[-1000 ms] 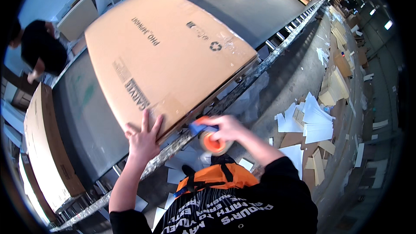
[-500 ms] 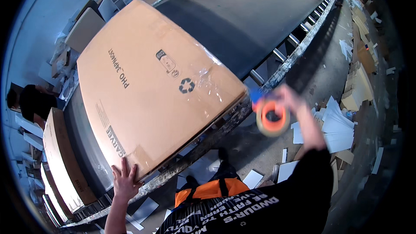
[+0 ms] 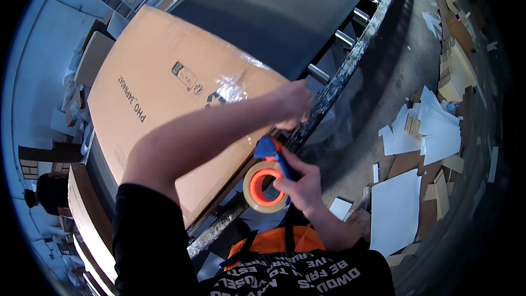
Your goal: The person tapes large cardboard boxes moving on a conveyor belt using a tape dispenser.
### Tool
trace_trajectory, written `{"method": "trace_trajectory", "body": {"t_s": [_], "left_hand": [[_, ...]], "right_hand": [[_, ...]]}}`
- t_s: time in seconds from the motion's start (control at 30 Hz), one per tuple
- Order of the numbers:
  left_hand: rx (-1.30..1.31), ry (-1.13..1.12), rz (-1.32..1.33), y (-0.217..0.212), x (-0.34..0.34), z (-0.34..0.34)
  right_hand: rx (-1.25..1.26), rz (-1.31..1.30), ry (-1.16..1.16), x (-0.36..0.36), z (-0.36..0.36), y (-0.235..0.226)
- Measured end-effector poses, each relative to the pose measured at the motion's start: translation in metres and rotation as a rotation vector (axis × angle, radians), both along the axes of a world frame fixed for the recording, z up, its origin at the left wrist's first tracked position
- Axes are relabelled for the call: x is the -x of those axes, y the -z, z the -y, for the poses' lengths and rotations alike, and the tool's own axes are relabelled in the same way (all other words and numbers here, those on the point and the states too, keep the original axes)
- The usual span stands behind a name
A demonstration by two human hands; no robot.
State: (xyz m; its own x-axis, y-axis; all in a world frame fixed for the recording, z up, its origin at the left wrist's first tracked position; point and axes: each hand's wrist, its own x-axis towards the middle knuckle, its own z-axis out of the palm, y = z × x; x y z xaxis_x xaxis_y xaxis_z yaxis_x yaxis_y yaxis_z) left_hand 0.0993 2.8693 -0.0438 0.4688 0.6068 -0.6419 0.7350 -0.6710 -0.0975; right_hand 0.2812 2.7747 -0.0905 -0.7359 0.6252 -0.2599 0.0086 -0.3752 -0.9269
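A large flat brown carton (image 3: 159, 57) lies on the conveyor with clear tape shining along its right end. My left arm crosses over the carton, and my left hand (image 3: 293, 104) is closed at its right near corner; what the fingers hold, if anything, is hidden. Just below that corner, beside the carton's near edge, my right hand (image 3: 304, 186) grips a blue and orange tape dispenser (image 3: 267, 149). A tan tape roll (image 3: 251, 193) sits on its orange hub.
The dark conveyor belt (image 3: 263, 16) runs away beyond the carton, edged by metal rollers and a worn rail (image 3: 356, 57). More cartons (image 3: 90, 208) stand at left, near another person (image 3: 52, 194). White sheets (image 3: 394, 208) and cardboard scraps litter the floor at right.
My left hand has left the carton's near left corner and crossed to its right near corner. My right hand has drawn the tape dispenser down and left, toward my body.
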Motion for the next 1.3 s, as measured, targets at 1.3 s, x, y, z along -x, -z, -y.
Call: {"method": "trace_trajectory", "body": {"t_s": [1.3], "left_hand": [[-0.406, -0.006, 0.735, 0.034, 0.050, 0.505]], "right_hand": [[0.216, -0.287, 0.284, -0.050, 0.403, 0.096]]}}
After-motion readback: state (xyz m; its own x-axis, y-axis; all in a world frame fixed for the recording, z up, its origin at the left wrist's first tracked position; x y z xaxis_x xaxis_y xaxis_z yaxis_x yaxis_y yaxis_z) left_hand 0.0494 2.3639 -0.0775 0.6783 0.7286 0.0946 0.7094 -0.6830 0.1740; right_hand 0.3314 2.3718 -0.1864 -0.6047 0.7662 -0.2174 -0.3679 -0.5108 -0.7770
